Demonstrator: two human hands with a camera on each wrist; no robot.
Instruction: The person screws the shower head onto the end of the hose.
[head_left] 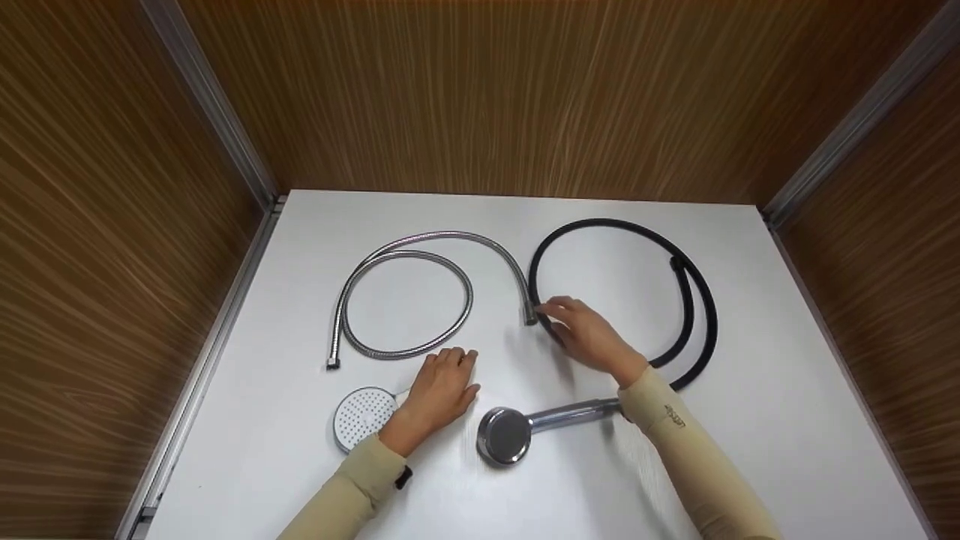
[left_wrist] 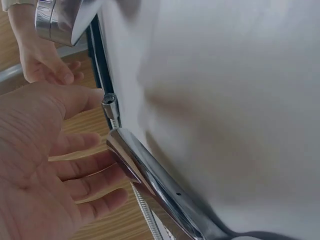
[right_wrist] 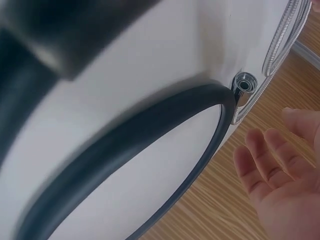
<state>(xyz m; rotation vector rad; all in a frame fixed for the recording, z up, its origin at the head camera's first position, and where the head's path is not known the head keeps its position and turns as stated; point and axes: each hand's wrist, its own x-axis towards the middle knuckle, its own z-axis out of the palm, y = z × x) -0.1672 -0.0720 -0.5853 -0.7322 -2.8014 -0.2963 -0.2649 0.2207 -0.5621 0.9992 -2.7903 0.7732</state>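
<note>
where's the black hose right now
In the head view, the black hose lies right of centre, beside the silver hose, partly hidden by the right hand.

The head camera looks forward and down from above, taking in most of the tabletop (head_left: 780, 442). Both wrist cameras look close-up and steeply tilted, past the left hand (left_wrist: 45, 160) and right hand (right_wrist: 287, 182); all three share the metal shower-hose fitting (head_left: 530, 315).

Black hose (head_left: 601, 223), ribbed silver hose (head_left: 470, 296)
</note>
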